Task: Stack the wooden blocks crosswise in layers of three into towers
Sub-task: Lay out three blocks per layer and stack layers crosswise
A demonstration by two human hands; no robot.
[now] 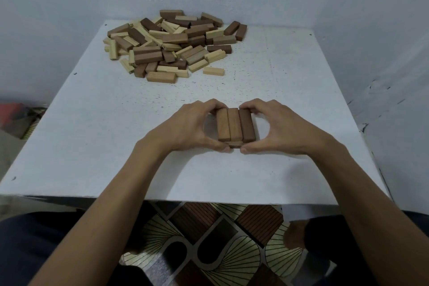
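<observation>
Between the left hand [189, 129] and right hand [279, 128] stands the tower [235, 126]; both curl round its near and far ends, gripping it.

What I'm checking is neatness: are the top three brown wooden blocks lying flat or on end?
Flat: the three brown wooden blocks lie side by side, long faces up.
</observation>
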